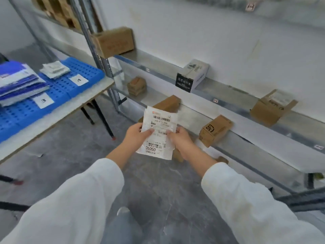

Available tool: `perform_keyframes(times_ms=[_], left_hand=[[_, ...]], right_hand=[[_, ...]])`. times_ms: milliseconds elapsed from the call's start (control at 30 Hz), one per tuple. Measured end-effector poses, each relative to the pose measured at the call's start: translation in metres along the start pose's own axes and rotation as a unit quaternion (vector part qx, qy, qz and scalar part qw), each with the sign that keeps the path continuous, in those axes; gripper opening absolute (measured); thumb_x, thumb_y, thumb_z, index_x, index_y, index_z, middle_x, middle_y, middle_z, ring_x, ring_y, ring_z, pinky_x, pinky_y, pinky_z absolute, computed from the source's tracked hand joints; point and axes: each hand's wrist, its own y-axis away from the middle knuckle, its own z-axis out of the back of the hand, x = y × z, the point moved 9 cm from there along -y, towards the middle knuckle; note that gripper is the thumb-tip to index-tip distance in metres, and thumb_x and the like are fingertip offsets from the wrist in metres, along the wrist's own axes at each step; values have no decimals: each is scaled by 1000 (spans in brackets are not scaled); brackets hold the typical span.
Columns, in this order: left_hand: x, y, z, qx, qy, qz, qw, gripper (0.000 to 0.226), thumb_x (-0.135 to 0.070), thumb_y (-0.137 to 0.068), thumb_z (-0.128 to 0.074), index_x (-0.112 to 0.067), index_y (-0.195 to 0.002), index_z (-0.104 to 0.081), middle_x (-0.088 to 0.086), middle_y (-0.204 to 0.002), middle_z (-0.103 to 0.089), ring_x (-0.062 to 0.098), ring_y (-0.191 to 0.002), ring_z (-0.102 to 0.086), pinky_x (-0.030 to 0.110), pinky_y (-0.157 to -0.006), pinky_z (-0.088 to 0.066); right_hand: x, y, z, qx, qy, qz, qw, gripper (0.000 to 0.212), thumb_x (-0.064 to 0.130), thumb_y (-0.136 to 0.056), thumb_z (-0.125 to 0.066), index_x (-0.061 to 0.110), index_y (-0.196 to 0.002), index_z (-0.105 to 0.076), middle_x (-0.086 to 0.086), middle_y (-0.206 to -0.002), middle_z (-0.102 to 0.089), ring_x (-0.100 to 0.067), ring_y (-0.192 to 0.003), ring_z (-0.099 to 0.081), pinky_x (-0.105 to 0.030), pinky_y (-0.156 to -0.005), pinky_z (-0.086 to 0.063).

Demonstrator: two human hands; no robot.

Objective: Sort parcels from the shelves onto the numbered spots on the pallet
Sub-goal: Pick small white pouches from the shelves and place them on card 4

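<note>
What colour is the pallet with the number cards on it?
Blue, with a grid of holes: the pallet shows best, and only, in the head view.

a pale table (95, 91) on black legs (102, 118) stands at left on the mottled grey floor (61, 152); a white wall (193, 32) runs far right.

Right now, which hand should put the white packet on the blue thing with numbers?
Probably the left hand. Both hands pinch the white parcel, but the blue pallet with its numbered labels sits on the left side, nearer that hand. The right hand would have to cross over.
</note>
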Motion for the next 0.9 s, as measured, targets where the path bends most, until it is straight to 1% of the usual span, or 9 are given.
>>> perform_keyframes(times_ms=[67,200,267,300,367,467,633,767,900], left_hand=[[-2,-1,42,-21,25,4,999,21,-25,-88,-67,-13,-105,-66,2,-100,-72,18,-86,-70,29,-71,-57],[-8,-18,126,-57,75,-1,996,18,-21,-91,-64,-10,-105,-68,4,-103,-72,19,-89,-70,29,-70,-57],[-7,-31,169,-77,120,13,990,15,-17,-94,-58,-10,-102,-68,6,-107,-71,20,-92,-68,30,-72,-57],[-6,-40,197,-93,151,17,984,15,-15,-95,-56,-9,-101,-68,9,-110,-70,22,-95,-68,36,-80,-57],[-4,-54,248,-123,185,17,975,17,-12,-96,-53,-8,-104,-67,10,-112,-69,25,-100,-67,42,-91,-54],[3,-70,313,-166,188,22,968,20,-14,-97,-52,-9,-109,-66,4,-108,-69,21,-95,-67,34,-84,-54],[36,-109,400,-220,133,39,966,21,-21,-96,-54,-10,-108,-67,3,-107,-69,20,-96,-65,36,-88,-54],[62,-137,434,-237,145,61,959,12,-20,-94,-57,-17,-88,-67,4,-99,-71,22,-91,-67,43,-88,-55],[72,-175,453,-247,158,71,953,16,-20,-93,-57,-10,-95,-69,5,-95,-72,28,-91,-68,46,-86,-56]], right_hand=[[35,3,-32,19,24,26,999,29,22,-95,-58,13,-122,-49,1,-118,-64,-17,-94,-64,-31,-72,-56],[102,-5,-101,55,77,72,993,31,22,-97,-56,13,-125,-47,4,-112,-60,-9,-81,-59,-17,-53,-43],[130,-15,-141,71,76,80,991,30,23,-95,-58,15,-123,-50,3,-115,-65,-9,-80,-63,-22,-58,-51],[144,-21,-167,88,66,76,991,29,22,-95,-59,15,-122,-52,0,-115,-67,-12,-83,-66,-28,-64,-55],[169,-29,-216,106,45,71,991,27,19,-95,-60,12,-120,-54,-3,-111,-68,-13,-80,-67,-28,-61,-55],[199,-41,-285,133,56,79,986,28,15,-96,-58,5,-121,-53,-6,-107,-66,-10,-76,-63,-24,-55,-50],[230,-69,-379,158,85,97,979,26,16,-96,-56,8,-121,-53,-6,-116,-66,-17,-91,-65,-33,-74,-54],[241,-96,-425,161,116,103,975,26,16,-97,-54,10,-121,-52,-4,-117,-65,-18,-96,-65,-30,-70,-54],[260,-134,-456,168,128,105,972,23,17,-97,-54,11,-119,-52,-3,-114,-64,-18,-94,-63,-31,-74,-52]])
